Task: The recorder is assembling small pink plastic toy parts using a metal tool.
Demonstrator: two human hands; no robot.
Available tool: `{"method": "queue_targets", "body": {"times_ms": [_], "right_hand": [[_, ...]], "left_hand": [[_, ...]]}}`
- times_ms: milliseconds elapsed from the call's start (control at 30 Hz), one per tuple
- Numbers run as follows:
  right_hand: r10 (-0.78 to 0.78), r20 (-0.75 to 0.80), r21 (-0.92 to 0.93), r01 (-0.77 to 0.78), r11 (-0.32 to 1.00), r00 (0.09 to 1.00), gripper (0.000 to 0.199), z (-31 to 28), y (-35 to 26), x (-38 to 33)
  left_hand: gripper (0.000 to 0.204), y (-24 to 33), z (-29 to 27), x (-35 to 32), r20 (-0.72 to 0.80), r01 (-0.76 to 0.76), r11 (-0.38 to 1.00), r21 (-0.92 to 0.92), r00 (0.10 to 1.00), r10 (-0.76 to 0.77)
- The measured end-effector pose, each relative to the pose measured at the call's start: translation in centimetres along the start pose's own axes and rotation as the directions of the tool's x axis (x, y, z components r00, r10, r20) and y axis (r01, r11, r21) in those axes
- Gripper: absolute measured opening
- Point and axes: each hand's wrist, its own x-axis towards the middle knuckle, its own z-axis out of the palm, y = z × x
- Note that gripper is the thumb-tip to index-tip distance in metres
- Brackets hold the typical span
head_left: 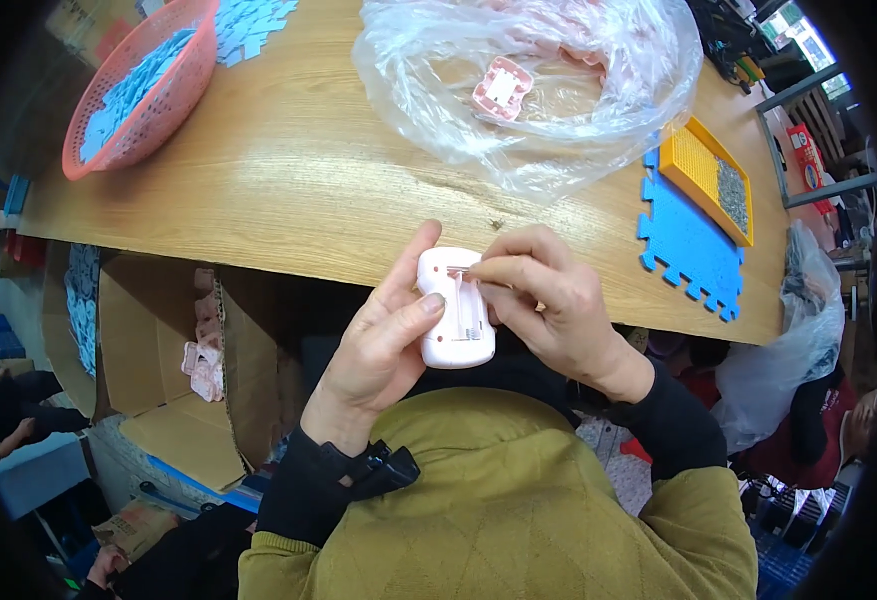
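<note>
Two bare hands meet over a pale pink, rounded casing [446, 352] in front of the person's torso, just off the near edge of the wooden worktop [298, 130]. The left hand [368, 345] holds it, thumb across its face, with the long open recess turned upward; a small metal spring [474, 333] shows at the recess's lower end. The right hand [558, 305] has thumb and forefinger drawn close together at the recess's upper right; whether they grip a small piece, I cannot tell. Beyond, a clear plastic bag [413, 95] lies on the worktop, with a loose pink part [503, 88] on it. On the left stands a coral basket [170, 135] of blue pieces [138, 95]. On the right, a yellow tray [680, 172] containing small grey bits [732, 192] rests partly on a blue foam mat [693, 255]. Below, at left, an open cardboard box [148, 345] holds more pink parts [205, 372].
</note>
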Motion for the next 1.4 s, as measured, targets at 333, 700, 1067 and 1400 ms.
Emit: {"method": "queue_targets", "body": {"times_ms": [333,700,1067,1400], "right_hand": [[0.085,0.128,-0.086,-0.074,0.994,0.988,0.016,-0.5,0.0,1.3],[-0.131,0.11,-0.236,0.154,0.959,0.985,0.023,-0.5,-0.6,0.8],[0.16,0.141,0.101,-0.175,0.979,0.977,0.019,-0.6,-0.4,0.8],[0.08,0.113,0.035,-0.085,0.996,0.99,0.016,0.4,0.1,0.9]], "left_hand": [[0.07,0.1,0.1,0.1,0.023,0.02,0.998,0.064,1.0,-0.021],[0.069,0.2,-0.2,0.2,-0.026,-0.011,0.999,-0.043,1.0,0.01],[0.068,0.1,0.2,0.0,0.011,-0.017,1.0,0.022,1.0,0.016],[0.07,0.5,0.2,-0.3,0.03,-0.003,0.999,0.053,1.0,0.001]]}}
